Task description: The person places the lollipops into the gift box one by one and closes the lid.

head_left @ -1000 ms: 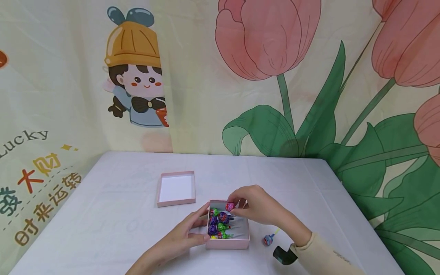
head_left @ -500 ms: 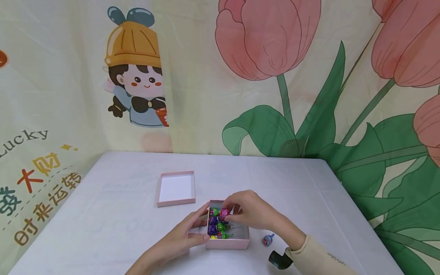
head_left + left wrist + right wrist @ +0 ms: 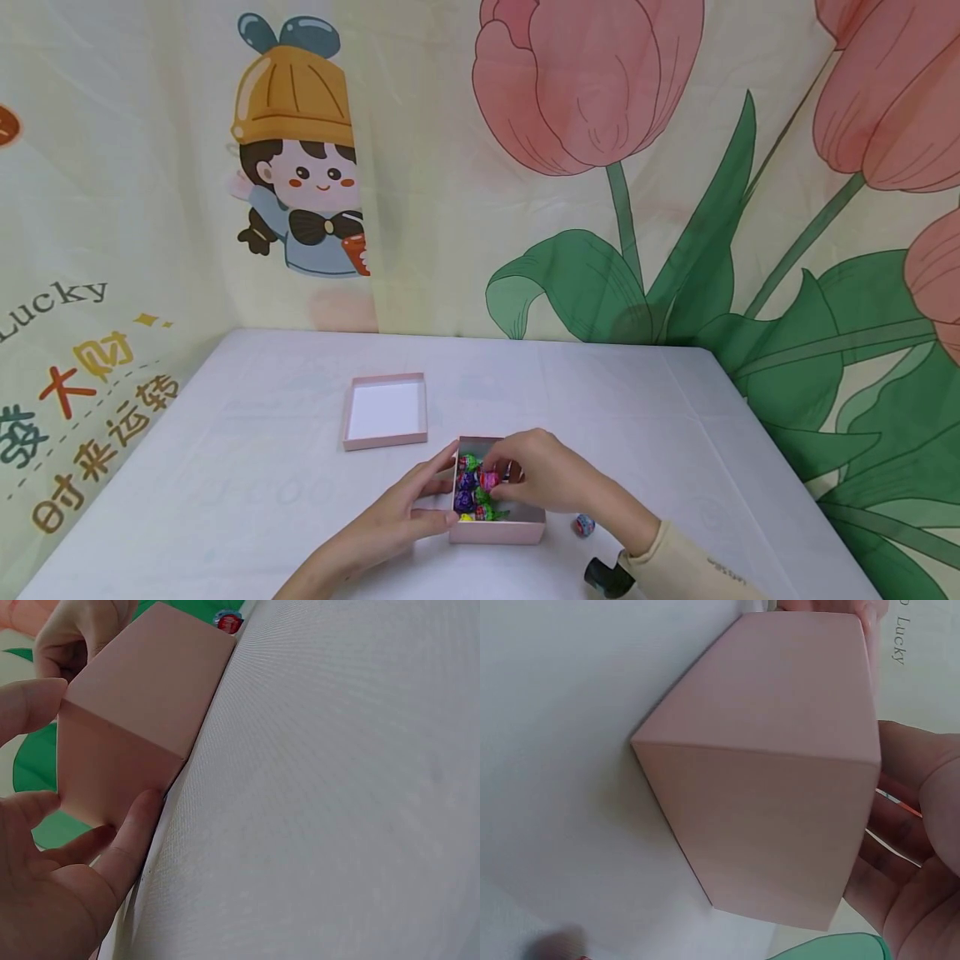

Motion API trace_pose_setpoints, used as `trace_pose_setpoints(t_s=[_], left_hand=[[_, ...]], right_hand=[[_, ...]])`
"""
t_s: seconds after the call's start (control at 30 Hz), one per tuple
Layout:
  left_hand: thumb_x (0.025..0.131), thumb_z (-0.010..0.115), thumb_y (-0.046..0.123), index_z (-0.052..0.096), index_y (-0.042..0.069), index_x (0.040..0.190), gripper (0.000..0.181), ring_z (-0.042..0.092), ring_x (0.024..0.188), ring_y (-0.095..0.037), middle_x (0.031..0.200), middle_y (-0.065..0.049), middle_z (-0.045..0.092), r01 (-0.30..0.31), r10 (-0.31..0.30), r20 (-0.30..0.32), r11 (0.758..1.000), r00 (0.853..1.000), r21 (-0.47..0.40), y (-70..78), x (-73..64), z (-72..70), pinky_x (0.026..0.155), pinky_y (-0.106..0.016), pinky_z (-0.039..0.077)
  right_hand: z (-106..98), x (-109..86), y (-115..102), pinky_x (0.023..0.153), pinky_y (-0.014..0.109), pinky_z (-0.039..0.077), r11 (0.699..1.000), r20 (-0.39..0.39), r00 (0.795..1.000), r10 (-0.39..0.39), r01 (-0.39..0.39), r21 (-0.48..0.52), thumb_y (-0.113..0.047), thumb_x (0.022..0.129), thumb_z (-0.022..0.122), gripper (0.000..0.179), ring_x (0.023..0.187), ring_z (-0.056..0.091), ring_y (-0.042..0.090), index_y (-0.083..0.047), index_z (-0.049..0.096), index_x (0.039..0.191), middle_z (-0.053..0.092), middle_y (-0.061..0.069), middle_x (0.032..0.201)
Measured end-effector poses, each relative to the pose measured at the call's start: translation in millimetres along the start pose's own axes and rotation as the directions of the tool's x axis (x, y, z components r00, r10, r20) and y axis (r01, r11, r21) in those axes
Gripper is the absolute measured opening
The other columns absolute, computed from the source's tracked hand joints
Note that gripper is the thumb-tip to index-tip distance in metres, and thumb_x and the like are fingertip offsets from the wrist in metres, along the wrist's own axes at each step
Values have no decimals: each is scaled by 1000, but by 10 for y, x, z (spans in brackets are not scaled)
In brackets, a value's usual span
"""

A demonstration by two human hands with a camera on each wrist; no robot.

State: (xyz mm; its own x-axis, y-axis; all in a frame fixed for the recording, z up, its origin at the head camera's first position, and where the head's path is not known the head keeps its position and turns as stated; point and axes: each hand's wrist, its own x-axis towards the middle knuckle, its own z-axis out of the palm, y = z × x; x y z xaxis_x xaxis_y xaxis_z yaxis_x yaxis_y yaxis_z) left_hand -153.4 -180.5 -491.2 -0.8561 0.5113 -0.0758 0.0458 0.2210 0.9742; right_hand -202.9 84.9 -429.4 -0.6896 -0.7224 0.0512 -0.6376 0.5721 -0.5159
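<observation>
A pink box (image 3: 498,533) without its lid stands on the white table, with several wrapped lollipops (image 3: 464,500) in green, purple and yellow along its left part. Against the box's left wall rests my left hand (image 3: 397,512), thumb at the near corner; in the left wrist view its fingers (image 3: 135,832) lie fairly straight on the pink side. My right hand (image 3: 547,471) reaches over the box from the right and pinches a pink-wrapped lollipop (image 3: 489,480) between thumb and fingers. Its stick is hidden by the hand. The right wrist view shows that hand's fingers behind the box wall.
The box's pink lid (image 3: 386,438) lies inside up at the back left. Right of the box lies a blue-and-red lollipop (image 3: 583,525), partly behind the right forearm. A black device (image 3: 607,577) sits at the right wrist. A printed cloth (image 3: 420,167) hangs behind the table.
My right hand has carried the pink lollipop down into the box, toward its near side. The left hand has stayed against the box.
</observation>
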Motion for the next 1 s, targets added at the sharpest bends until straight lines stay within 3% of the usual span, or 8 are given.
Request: trace_pose_setpoints(t_s=[0.23,0.53,0.63,0.83,1.0], left_hand=[[103,71,30,21,34,171,84,40,151,-39,173,-15,25,18,-18,1,1000,1000,0,19,-7,-2,115,-50,46],[103,71,30,21,34,171,84,39,152,-41,174,-15,23,14,-14,9,1000,1000,-6,23,-9,-4,115,-52,46],[104,70,29,21,34,171,84,39,152,-41,174,-15,24,12,-12,10,1000,1000,-6,21,-8,-4,114,-49,47],[103,71,28,21,37,170,84,40,151,-39,173,-15,25,2,-2,10,1000,1000,-2,13,-5,-2,107,-29,49],[104,70,27,20,35,171,84,40,151,-40,173,-16,25,-9,9,15,1000,1000,-7,10,-7,-5,104,-23,48]], right_hand=[[51,10,-9,71,16,56,1000,12,1000,11,-11,-22,-17,92,86,22,77,62,-2,-14,80,113,75,-13,99],[82,7,-27,66,14,53,998,24,1000,-4,5,-57,-17,92,86,20,73,60,0,-14,80,111,71,-14,92],[86,3,-34,65,14,52,998,20,1000,-12,13,-62,-16,91,87,19,72,61,1,-14,80,109,71,-13,91],[110,7,-32,64,14,51,998,20,1000,-9,10,-68,-16,90,88,16,71,61,3,-16,79,104,69,-15,87],[118,10,-20,62,15,48,997,29,1000,-3,6,-78,-17,90,88,15,69,58,4,-18,76,99,64,-16,81]])
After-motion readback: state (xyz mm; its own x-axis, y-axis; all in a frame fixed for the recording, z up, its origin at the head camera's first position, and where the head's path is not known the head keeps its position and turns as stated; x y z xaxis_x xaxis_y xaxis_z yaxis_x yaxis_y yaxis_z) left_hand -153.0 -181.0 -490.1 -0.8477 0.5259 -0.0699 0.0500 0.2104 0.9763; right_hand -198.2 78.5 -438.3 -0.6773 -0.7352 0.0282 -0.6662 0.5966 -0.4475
